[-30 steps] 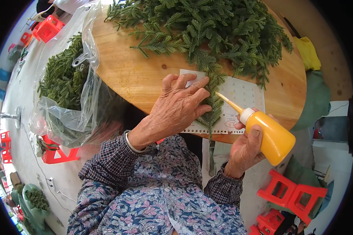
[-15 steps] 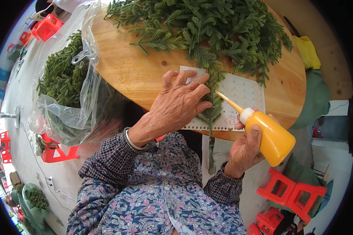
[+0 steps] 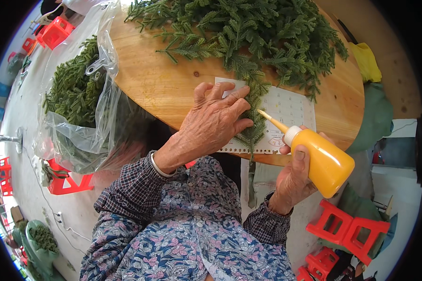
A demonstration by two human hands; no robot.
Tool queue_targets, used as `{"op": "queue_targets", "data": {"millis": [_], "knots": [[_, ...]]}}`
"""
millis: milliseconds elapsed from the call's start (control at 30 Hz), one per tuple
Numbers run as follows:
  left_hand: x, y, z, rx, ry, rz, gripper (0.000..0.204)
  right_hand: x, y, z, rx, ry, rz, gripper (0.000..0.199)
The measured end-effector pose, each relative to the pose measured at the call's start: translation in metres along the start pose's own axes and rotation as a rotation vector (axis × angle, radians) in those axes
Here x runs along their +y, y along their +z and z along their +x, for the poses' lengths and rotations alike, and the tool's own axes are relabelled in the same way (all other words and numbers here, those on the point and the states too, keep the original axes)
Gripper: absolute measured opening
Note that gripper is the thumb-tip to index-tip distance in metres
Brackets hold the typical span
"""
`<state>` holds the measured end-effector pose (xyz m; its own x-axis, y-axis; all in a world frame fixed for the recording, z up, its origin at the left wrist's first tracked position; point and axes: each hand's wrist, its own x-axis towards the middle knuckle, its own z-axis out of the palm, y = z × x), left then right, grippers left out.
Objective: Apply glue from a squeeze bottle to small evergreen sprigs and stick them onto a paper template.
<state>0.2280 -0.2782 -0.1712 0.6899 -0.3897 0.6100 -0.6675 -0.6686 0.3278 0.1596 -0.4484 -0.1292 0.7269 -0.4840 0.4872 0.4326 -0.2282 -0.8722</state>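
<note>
A green artificial fir branch [image 3: 254,126] lies across a white printed sheet [image 3: 286,110] at the table's near edge, its bare stem hanging over. My left hand [image 3: 215,114] holds it from the left side, fingers bent and thumb against the needles; the fingertips are partly hidden. In my right hand [image 3: 295,178] is a yellow squeeze bottle [image 3: 324,161], tilted so that its long, thin nozzle [image 3: 273,121] points up and left. The nozzle tip is at the right side of the branch; whether it touches the needles I cannot tell.
A heap of fir branches [image 3: 267,37] covers the far part of the wooden table [image 3: 150,70]. Left of it stands a clear plastic bag [image 3: 79,136] filled with more branches. Red stools [image 3: 330,225] are at the lower right, and a yellow cloth [image 3: 365,61] hangs at the right.
The bottle and my right hand have shifted very slightly, with the nozzle staying at the branch. My left hand keeps its place.
</note>
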Motion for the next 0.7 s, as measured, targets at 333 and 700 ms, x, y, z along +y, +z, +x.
{"op": "queue_targets", "data": {"millis": [333,700], "knots": [[0.001,-0.008,-0.003,0.006,-0.005,0.006,0.026,-0.012,0.005,-0.009,0.025,0.023,-0.072,0.052],[0.001,-0.012,-0.005,0.005,-0.003,-0.002,0.026,-0.02,0.007,-0.017,0.026,-0.03,-0.156,0.051]]}}
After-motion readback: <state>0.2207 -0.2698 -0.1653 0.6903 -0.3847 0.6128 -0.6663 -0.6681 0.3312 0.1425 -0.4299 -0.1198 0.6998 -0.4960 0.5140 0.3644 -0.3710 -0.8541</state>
